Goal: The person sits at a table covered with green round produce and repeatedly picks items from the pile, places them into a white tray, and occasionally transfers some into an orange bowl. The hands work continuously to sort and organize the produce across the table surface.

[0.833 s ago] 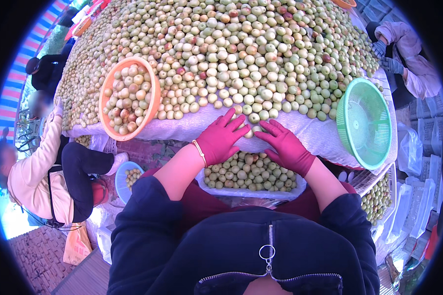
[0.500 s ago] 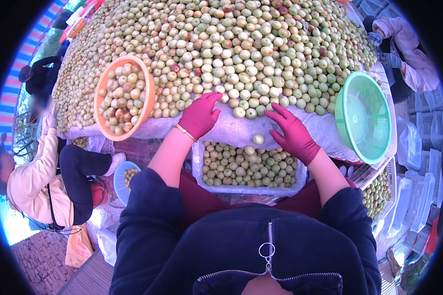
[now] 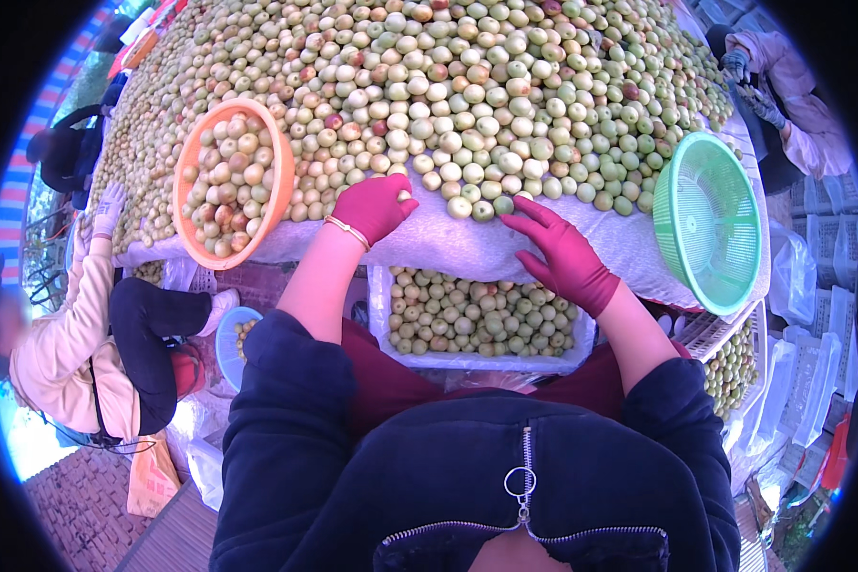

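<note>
In maroon gloves, both my hands are at the near edge of a big heap of green-yellow jujubes (image 3: pixel 486 95), some with reddish patches. My left hand (image 3: pixel 372 210) is closed, with a pale jujube (image 3: pixel 404 195) between thumb and fingers. Over to the right, my right hand (image 3: pixel 564 255) has its fingers apart and holds nothing; its fingertips are close to a green jujube (image 3: pixel 503 204) at the heap's edge. Below and between my hands, a white lined crate (image 3: pixel 477 361) of jujubes stands in front of my lap.
An orange basket (image 3: pixel 285 181) of redder jujubes sits left on the cloth-covered table (image 3: pixel 419 240). At right stands a green basket (image 3: pixel 665 210), with another crate (image 3: pixel 755 367) of jujubes below. A blue basin (image 3: pixel 227 348) is lower left. Co-workers sit left (image 3: pixel 76 372) and far right (image 3: pixel 791 105).
My left hand has moved slightly left and now shows a jujube in its fingers. The jujube that was falling above the crate is no longer there. My right hand stays near the heap's edge.
</note>
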`<state>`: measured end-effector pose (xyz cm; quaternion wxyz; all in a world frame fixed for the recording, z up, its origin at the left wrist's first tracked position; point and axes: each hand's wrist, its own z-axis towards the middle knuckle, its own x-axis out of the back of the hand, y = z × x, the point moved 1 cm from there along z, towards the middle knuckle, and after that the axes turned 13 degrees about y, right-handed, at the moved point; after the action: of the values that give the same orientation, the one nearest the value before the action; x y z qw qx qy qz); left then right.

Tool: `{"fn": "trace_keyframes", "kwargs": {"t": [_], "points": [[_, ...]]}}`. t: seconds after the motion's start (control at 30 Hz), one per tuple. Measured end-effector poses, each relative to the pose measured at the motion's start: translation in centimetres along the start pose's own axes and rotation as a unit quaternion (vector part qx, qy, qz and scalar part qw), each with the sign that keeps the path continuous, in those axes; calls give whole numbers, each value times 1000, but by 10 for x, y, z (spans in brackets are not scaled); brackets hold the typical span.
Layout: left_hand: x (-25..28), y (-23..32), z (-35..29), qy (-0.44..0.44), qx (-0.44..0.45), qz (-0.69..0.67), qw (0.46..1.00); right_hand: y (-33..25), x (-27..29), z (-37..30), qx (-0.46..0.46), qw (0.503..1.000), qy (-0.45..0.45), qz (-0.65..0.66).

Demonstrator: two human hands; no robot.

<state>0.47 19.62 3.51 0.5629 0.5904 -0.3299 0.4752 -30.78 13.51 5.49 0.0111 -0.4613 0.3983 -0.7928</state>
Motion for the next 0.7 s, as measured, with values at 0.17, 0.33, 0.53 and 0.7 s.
{"fn": "trace_keyframes", "kwargs": {"t": [0.17, 0.33, 0.53, 0.7], "points": [[32, -6, 23, 211, 99, -146, 961, 1, -1, -1, -1, 1000, -1, -5], [18, 34, 11, 151, -45, -243, 957, -1, -1, 2, 0, 1000, 5, -9], [-24, 73, -19, 33, -156, -45, 986, -1, 1, 1, -23, 999, -24, -3], [-12, 55, -1, 29, -49, -84, 995, 3, 0, 0, 2, 1000, -5, -8]]}}
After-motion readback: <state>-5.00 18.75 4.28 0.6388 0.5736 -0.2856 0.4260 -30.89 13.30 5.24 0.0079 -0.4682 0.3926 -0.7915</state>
